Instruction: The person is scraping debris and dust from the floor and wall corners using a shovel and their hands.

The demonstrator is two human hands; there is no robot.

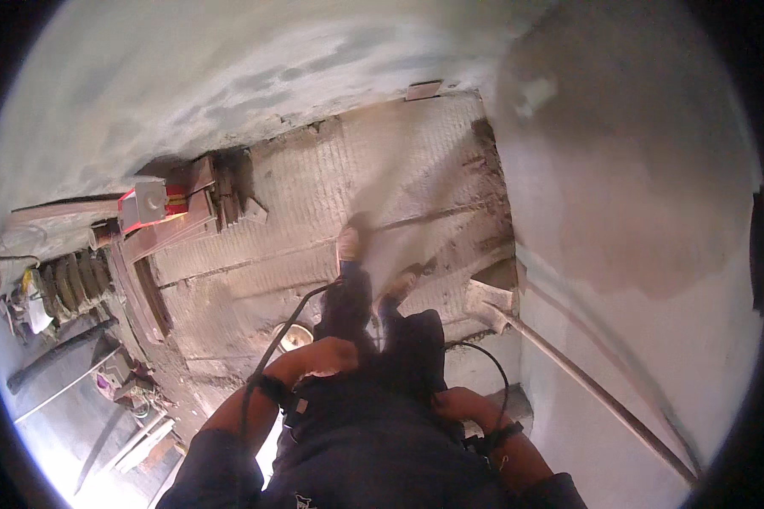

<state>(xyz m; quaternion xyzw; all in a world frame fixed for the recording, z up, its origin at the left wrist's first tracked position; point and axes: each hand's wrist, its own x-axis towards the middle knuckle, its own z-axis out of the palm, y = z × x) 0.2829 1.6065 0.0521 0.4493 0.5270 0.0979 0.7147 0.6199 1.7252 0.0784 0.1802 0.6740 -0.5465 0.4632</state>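
Note:
My left hand (332,356) is at the front of my dark clothing at hip height, its fingers against or near the cloth. My right hand (453,403) rests at the other side of the waist, partly hidden by the clothing. Whether either hand grips the cloth cannot be made out. Black bands with cables circle both wrists. Below them are my dark trousers (347,305) and my feet on the rough floor (293,248). A pale round container (295,337) stands on the floor, partly behind my left forearm.
A long-handled shovel (586,382) leans against the plastered wall (624,254) on the right. Brown tiles or boards (172,229) and a red box (130,210) lie along the far left wall. Curved tiles (76,280), a dark pipe (57,359) and scrap pieces (127,382) lie farther left.

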